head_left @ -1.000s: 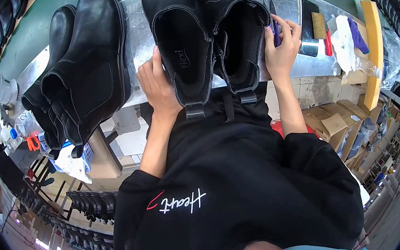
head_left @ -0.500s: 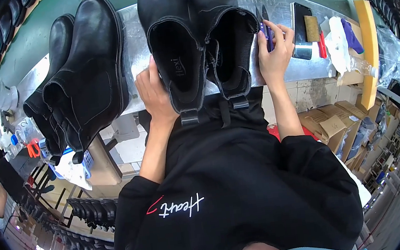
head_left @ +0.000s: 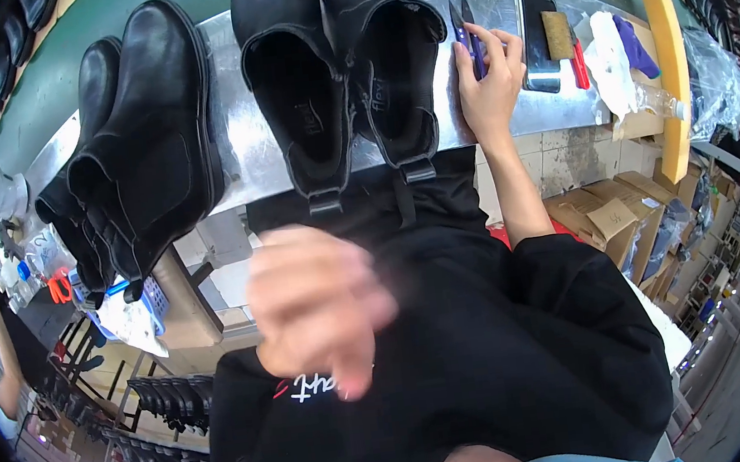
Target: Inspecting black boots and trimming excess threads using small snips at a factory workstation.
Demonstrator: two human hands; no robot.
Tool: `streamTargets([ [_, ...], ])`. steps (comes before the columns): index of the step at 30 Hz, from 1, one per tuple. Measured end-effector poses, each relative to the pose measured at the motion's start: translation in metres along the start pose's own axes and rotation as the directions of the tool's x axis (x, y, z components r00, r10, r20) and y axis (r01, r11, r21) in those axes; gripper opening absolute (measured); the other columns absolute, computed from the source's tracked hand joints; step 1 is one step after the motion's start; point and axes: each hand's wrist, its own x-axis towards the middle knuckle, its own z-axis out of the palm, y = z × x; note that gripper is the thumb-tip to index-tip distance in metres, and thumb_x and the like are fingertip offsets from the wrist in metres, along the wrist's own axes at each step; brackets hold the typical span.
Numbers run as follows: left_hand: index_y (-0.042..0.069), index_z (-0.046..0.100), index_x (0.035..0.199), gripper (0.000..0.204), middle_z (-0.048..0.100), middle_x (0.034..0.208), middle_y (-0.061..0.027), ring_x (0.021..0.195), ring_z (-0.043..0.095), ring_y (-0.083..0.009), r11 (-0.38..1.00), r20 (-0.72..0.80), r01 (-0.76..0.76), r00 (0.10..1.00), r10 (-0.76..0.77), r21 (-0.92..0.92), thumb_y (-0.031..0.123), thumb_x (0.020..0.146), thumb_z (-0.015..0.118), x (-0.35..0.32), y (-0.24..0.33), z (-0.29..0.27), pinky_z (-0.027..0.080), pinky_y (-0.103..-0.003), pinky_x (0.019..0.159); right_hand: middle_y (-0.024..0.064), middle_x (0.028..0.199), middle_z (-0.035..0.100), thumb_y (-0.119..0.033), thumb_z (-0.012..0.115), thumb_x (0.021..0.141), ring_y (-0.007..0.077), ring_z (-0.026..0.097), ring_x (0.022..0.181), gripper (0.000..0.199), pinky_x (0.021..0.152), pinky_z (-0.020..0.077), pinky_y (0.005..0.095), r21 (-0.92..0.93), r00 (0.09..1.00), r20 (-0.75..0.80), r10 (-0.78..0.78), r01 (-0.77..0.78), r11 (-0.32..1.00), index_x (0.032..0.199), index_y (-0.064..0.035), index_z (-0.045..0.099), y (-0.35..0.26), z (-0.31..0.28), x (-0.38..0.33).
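Two black ankle boots, a left one (head_left: pixel 305 138) and a right one (head_left: pixel 394 82), stand side by side on the metal-topped bench, their openings toward me. My left hand (head_left: pixel 315 306) is raised in front of my chest, away from the boots. It is smeared by motion; its fingers look curled, but whether they hold anything is unclear. To the right of the boots, my right hand (head_left: pixel 492 80) rests on the metal top. Its thumb and fingers close around purple-handled thread snips (head_left: pixel 477 53), whose two pointed dark blades face away from me.
More black boots (head_left: pixel 156 155) lean at the left. Right of my hand are a phone (head_left: pixel 541 65), a tan block (head_left: pixel 557 34), a red-handled tool (head_left: pixel 579 66), white cloth (head_left: pixel 611 67) and a yellow bar (head_left: pixel 668 78). Cardboard boxes (head_left: pixel 610 217) stand lower right. Another person's arm (head_left: pixel 3 337) shows far left.
My left hand has left the side of the left boot and come up toward my chest. My right hand stays at the snips. The whole view has shifted slightly.
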Motion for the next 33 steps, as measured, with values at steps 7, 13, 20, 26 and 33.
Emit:
streamTargets([
  [7,0.013,0.058,0.084,0.046,0.05,0.072,0.0031,0.066,0.049,-0.0137,0.794,0.114,0.495,0.865,-0.488,-0.353,0.05,0.103,0.038,0.044,0.066,0.016,0.045,-0.03,0.063,0.0115,0.108,0.056,-0.023,0.071,0.087,0.0247,0.054,0.103,0.027,0.085,0.0353,0.0378,0.013,1.0,0.0,-0.02,0.02,1.0,0.112,-0.0115,0.069,0.005,0.004,0.0],
  [13,0.013,0.057,0.084,0.044,0.051,0.073,0.0028,0.068,0.049,-0.0141,0.754,0.143,0.529,0.843,-0.518,-0.39,0.048,0.103,0.039,0.037,0.071,0.02,0.044,-0.03,0.064,0.0108,0.108,0.056,-0.024,0.071,0.088,0.0238,0.054,0.101,0.028,0.084,0.0344,0.0375,0.014,0.997,-0.037,-0.062,0.063,0.998,0.112,-0.0122,0.07,0.012,0.007,-0.002],
  [20,0.012,0.057,0.085,0.042,0.051,0.074,0.0024,0.07,0.05,-0.0146,0.726,0.15,0.543,0.832,-0.535,-0.422,0.045,0.103,0.039,0.03,0.071,0.023,0.043,-0.031,0.067,0.0096,0.108,0.056,-0.025,0.07,0.088,0.0217,0.053,0.098,0.029,0.08,0.0332,0.0368,0.01,0.996,-0.042,-0.082,0.083,0.997,0.113,-0.0128,0.069,0.015,0.007,-0.004],
  [26,0.012,0.057,0.086,0.04,0.051,0.076,0.002,0.071,0.05,-0.0151,0.712,0.156,0.548,0.827,-0.541,-0.439,0.043,0.103,0.039,0.027,0.067,0.022,0.043,-0.031,0.068,0.0101,0.108,0.057,-0.026,0.07,0.088,0.0223,0.053,0.099,0.028,0.081,0.0335,0.0378,0.005,0.994,-0.055,-0.097,0.097,0.995,0.113,-0.0125,0.07,0.014,0.008,-0.003],
  [33,0.012,0.057,0.086,0.038,0.052,0.077,0.0016,0.073,0.05,-0.0156,0.704,0.157,0.549,0.825,-0.543,-0.45,0.041,0.103,0.039,0.028,0.063,0.016,0.042,-0.031,0.07,0.01,0.108,0.057,-0.026,0.069,0.089,0.0217,0.053,0.099,0.027,0.081,0.0337,0.0372,0.007,0.994,-0.043,-0.097,0.097,0.995,0.113,-0.0126,0.07,0.014,0.007,-0.003],
])
